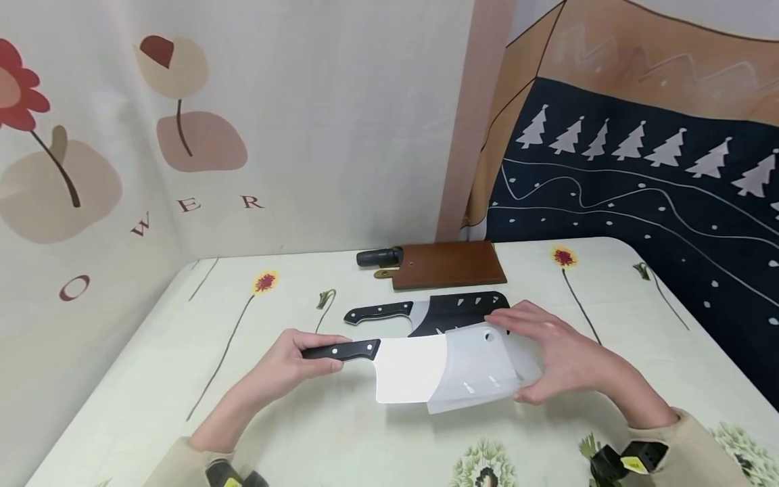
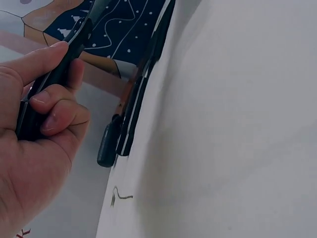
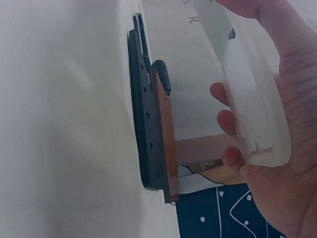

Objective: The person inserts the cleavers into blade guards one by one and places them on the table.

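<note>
My left hand [image 1: 298, 362] grips the black riveted handle of a cleaver [image 1: 404, 368], its bright blade pointing right. A translucent white blade sheath [image 1: 475, 372] covers the outer part of that blade. Thumb and fingers of my right hand [image 1: 556, 348] hold the sheath by its far end, at its upper and lower edges. In the right wrist view the sheath [image 3: 255, 109] lies between the thumb and curled fingers. The left wrist view shows fingers wrapped around the handle [image 2: 54, 84]. Both hands keep the cleaver raised over the table.
Just behind lies a second cleaver [image 1: 377, 312] in a black sheath [image 1: 462, 308]. Farther back rests a brown leather-like sheath [image 1: 450, 265] with a dark handle [image 1: 377, 258] at its left. The flower-print cloth [image 1: 292, 433] covers the table, and printed curtains [image 1: 341, 122] hang behind.
</note>
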Demonstrator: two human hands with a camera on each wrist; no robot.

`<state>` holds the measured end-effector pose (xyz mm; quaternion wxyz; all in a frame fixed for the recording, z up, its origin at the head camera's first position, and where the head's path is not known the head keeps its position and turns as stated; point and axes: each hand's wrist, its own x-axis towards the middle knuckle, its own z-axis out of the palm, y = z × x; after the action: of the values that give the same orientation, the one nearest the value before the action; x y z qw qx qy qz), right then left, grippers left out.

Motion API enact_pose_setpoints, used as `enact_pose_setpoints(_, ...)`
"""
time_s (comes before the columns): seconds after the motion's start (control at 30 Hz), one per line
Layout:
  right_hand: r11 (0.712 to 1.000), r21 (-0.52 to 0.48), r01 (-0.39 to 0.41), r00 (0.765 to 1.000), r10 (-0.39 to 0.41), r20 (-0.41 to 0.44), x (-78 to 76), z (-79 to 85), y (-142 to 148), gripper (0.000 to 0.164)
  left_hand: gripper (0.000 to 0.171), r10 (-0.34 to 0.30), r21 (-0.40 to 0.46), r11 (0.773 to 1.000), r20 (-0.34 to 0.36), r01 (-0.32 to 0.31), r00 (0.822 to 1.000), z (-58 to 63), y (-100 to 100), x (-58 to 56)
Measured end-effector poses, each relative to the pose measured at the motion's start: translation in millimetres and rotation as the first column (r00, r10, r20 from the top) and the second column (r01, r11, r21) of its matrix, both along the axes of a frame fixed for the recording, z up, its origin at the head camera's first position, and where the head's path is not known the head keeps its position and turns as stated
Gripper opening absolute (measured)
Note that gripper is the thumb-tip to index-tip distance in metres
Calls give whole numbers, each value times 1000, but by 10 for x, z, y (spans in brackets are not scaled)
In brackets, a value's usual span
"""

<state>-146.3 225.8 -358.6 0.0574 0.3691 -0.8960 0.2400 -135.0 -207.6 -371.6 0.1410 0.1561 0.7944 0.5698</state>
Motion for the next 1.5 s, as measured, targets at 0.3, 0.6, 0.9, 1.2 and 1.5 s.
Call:
enact_pose_setpoints(0.3, 999, -22, -37, 999, 38, 28, -19, -89, -168, 92, 37, 26, -16, 1000, -28, -26, 999, -35, 412, 59)
enact_pose_setpoints(0.6, 1000, 13, 0, 999, -1, 54, -12, -51, -125, 94, 34, 67, 16, 998, -30, -67, 997, -88, 518, 98)
enact_pose_setpoints(0.9, 999, 27, 25, 996, -27, 89, -5, -103, -101, 94, 35, 115, 10, 993, -77, -114, 990, -157, 624, 152)
enact_pose_setpoints(1.2, 991, 106, 86, 992, -94, 80, 153, -197, -218, 97, 31, 74, -83, 993, -83, -81, 994, -207, 495, 86)
enact_pose_setpoints(1.5, 981, 164, 107, 992, -116, 46, 245, -310, -241, 97, 27, -54, -245, 970, -202, 3, 978, -324, 409, 37)
